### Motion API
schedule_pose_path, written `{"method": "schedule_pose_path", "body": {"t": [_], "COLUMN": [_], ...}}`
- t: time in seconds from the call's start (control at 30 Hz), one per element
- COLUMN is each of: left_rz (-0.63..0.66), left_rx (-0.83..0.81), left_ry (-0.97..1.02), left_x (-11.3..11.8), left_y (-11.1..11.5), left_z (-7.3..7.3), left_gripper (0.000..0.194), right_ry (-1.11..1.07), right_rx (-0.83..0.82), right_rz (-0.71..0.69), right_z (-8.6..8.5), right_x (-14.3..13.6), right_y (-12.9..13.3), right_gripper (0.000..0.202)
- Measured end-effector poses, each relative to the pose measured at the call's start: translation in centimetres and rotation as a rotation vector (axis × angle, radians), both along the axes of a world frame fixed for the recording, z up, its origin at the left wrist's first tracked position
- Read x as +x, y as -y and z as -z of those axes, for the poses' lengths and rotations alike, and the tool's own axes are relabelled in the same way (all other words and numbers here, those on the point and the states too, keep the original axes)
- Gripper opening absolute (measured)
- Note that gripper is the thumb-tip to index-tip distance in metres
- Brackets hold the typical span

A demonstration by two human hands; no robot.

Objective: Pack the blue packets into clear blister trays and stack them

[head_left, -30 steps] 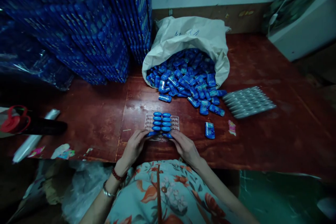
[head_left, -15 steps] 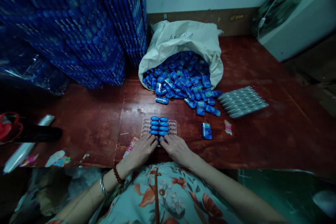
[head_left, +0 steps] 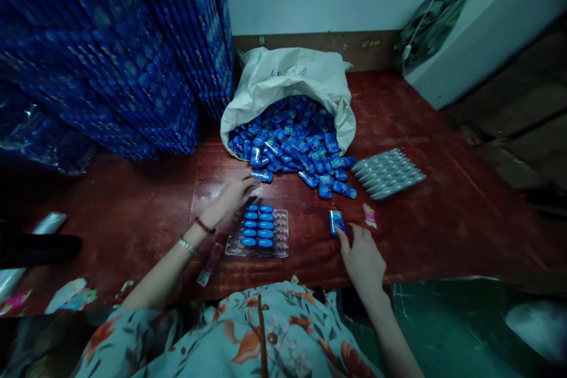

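Note:
A clear plastic blister tray point(head_left: 281, 234) lies on the table in front of me, with two columns of shiny blue capsule-shaped pieces point(head_left: 266, 225) in its middle pockets. My left hand point(head_left: 239, 192) reaches beyond the tray, fingers stretched out beside a small blue packet point(head_left: 264, 176) at the edge of the pile; whether they touch it I cannot tell. To the right of the tray, my right hand point(head_left: 364, 253) is open with thumb and fingers apart. Its thumb tip is at the lower edge of a lone blue packet point(head_left: 335, 221) lying flat.
Blue packets point(head_left: 305, 144) spill from a white woven sack point(head_left: 296, 65) at the back. Stacked empty blister trays point(head_left: 390, 173) stand to the right. Tall stacks of blue packs point(head_left: 168, 71) fill the left. A pink wrapper point(head_left: 369, 215) and a dark bottle point(head_left: 39, 251) lie on the table.
Both hands have left the tray: the left went forward to the pile, the right moved right to the lone packet. More of the tray now shows. The view has shifted slightly.

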State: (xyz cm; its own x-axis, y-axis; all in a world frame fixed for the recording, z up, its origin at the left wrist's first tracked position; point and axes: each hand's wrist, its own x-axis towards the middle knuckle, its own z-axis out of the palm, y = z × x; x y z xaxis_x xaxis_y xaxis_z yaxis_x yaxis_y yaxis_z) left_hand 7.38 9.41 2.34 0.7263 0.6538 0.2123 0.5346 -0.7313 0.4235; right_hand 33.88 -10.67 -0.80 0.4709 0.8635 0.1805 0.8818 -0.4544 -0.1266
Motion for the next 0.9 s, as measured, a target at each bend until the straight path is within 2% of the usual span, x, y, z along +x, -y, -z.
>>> {"method": "schedule_pose_path", "body": {"t": [0.07,0.13,0.23,0.3,0.4,0.5,0.57,0.67,0.73,0.8,0.9], "left_rz": [0.057,0.108,0.143,0.125,0.081,-0.032,-0.13,-0.3,-0.443,-0.574,-0.663], "left_rx": [0.045,0.114,0.165,0.16,0.148,0.121,0.068,-0.062,-0.16,-0.264,-0.415], "left_ry": [-0.164,-0.348,-0.497,-0.518,-0.518,-0.453,-0.338,-0.046,0.147,0.287,0.398], "left_x": [2.6,4.9,6.8,6.8,4.7,0.6,-2.6,-6.8,-8.8,-10.1,-10.9], "left_y": [-2.3,-3.5,-3.8,-3.5,-2.8,-1.8,-0.9,1.0,2.8,5.2,9.5], "left_z": [0.3,0.6,0.9,1.1,1.1,1.1,1.1,1.4,1.6,1.8,1.4], "left_gripper": [0.025,0.026,0.022,0.024,0.029,0.03,0.031,0.028,0.026,0.03,0.037], "right_ry": [-0.008,-0.052,-0.176,-0.314,-0.539,-0.7,-0.79,-0.88,-0.857,-0.731,-0.439], "right_rx": [-0.12,-0.141,0.001,0.117,0.213,0.217,0.182,0.164,0.18,0.171,0.114], "right_rz": [0.069,0.071,-0.036,-0.138,-0.26,-0.351,-0.431,-0.612,-0.787,-0.939,-1.026], "right_z": [0.3,1.0,2.3,2.8,2.5,1.1,0.0,-0.8,-0.7,-0.3,0.3], "right_x": [0.7,0.7,0.3,0.0,-0.4,-1.3,-2.6,-5.1,-6.7,-7.7,-8.2], "right_y": [-0.2,-0.5,-0.8,-0.7,0.0,0.7,1.0,0.7,0.1,-0.4,-0.7], "right_gripper": [0.053,0.056,0.054,0.05,0.039,0.03,0.025,0.021,0.023,0.027,0.032]}}
